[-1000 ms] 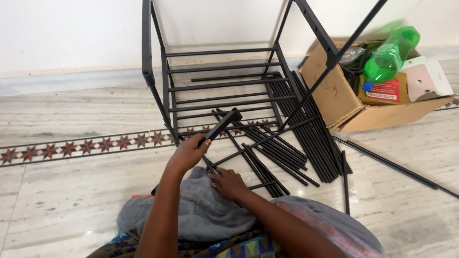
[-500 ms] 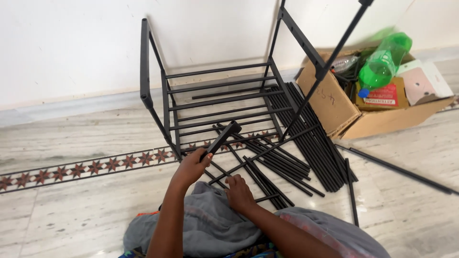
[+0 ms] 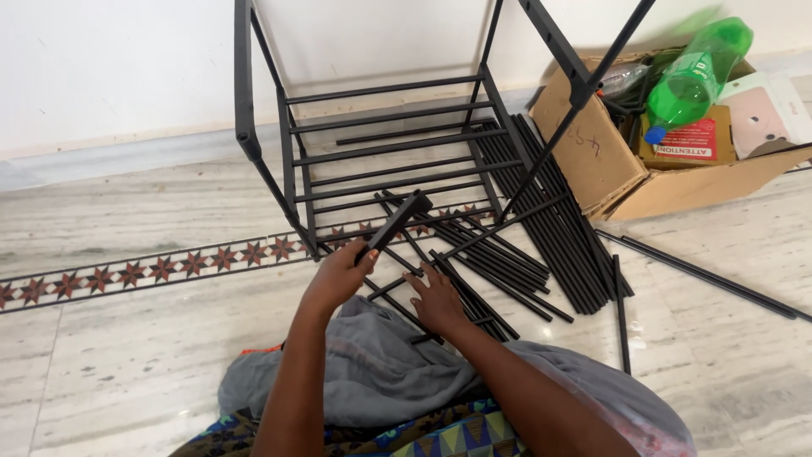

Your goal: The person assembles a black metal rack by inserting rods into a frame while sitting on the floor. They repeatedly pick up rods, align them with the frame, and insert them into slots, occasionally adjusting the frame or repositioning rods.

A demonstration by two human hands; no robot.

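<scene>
Pale marble floor (image 3: 127, 372) w/ a red star-pattern strip across it. On it: black metal rack frame (image 3: 381, 144) by the far wall edge, loose black rods (image 3: 524, 245) heaped just beside it, one long rod (image 3: 702, 275) apart at right, open cardboard box (image 3: 677, 182) at far right.

the left hand (image 3: 338, 275) has lowered slightly with its short black bar (image 3: 394, 226). the right hand (image 3: 438, 298) has slid from the lap out onto the loose rods (image 3: 495, 262).
</scene>
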